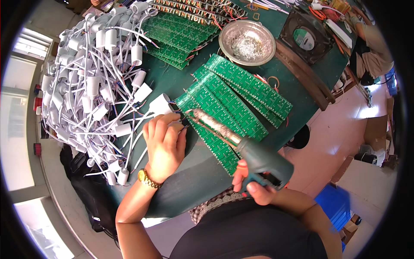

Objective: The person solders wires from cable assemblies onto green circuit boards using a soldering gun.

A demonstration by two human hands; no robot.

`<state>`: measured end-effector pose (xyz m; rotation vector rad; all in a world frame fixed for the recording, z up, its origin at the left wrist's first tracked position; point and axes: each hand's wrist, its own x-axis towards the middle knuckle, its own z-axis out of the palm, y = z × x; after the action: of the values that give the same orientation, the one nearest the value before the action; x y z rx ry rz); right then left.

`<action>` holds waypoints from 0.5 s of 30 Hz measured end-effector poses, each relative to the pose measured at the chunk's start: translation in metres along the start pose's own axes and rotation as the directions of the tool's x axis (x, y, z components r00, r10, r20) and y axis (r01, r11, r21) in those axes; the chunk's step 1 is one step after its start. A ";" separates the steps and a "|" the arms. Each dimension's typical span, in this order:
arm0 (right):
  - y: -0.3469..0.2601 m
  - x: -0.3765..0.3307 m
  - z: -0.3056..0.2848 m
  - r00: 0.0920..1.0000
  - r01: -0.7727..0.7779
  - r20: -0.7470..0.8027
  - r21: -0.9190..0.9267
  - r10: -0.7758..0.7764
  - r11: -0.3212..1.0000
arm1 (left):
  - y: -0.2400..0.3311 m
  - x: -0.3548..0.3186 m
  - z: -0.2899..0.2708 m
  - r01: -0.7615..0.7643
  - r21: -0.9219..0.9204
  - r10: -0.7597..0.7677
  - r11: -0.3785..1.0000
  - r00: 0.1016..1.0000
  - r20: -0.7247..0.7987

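My right hand (258, 187) grips a dark green soldering gun (269, 162) by its handle. Its metal barrel points up and left, with the tip over the left end of the green circuit boards (222, 101). A thin rod runs beside the barrel, reaching toward the same end. My left hand (164, 144) is closed beside that board end, its fingertips pinching what looks like a thin wire. Just beyond those fingers lies a white lamp holder (160, 105) with a white cable and thin wires at its end. The exact point of contact at the tip is too small to make out.
A large heap of white lamp holders with cables (92, 86) covers the left side. More green boards (177, 36) lie behind. A metal bowl (247, 43), a dark fan (306, 36) and a brown curved bar (302, 75) stand farther right. Another person's arm (375, 39) shows at far right.
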<state>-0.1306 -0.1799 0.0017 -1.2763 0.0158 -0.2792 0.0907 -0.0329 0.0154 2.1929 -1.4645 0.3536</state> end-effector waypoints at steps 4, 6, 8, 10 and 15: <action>-0.008 -0.004 -0.006 0.993 -0.082 -0.082 0.056 0.086 0.995 | 0.004 0.005 -0.001 0.121 -0.081 -0.117 0.989 0.992 0.055; -0.010 -0.001 -0.013 0.994 -0.097 -0.051 0.026 0.098 0.995 | 0.005 0.007 0.001 0.165 -0.102 -0.160 0.981 0.986 0.053; -0.009 -0.004 -0.014 0.990 -0.132 -0.043 0.034 0.133 0.991 | 0.005 0.006 0.003 0.214 -0.129 -0.209 0.968 0.977 0.050; -0.005 -0.008 -0.017 0.985 -0.167 -0.034 0.039 0.169 0.985 | 0.003 0.004 0.002 0.250 -0.182 -0.239 0.951 0.968 0.079; 0.004 -0.016 -0.019 0.998 -0.062 0.001 -0.225 0.064 0.972 | -0.003 0.003 0.007 0.257 -0.204 -0.265 0.945 0.964 -0.016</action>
<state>-0.1483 -0.1935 -0.0095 -1.4993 0.0825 -0.2220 0.0945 -0.0380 0.0100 2.1648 -1.1143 0.1545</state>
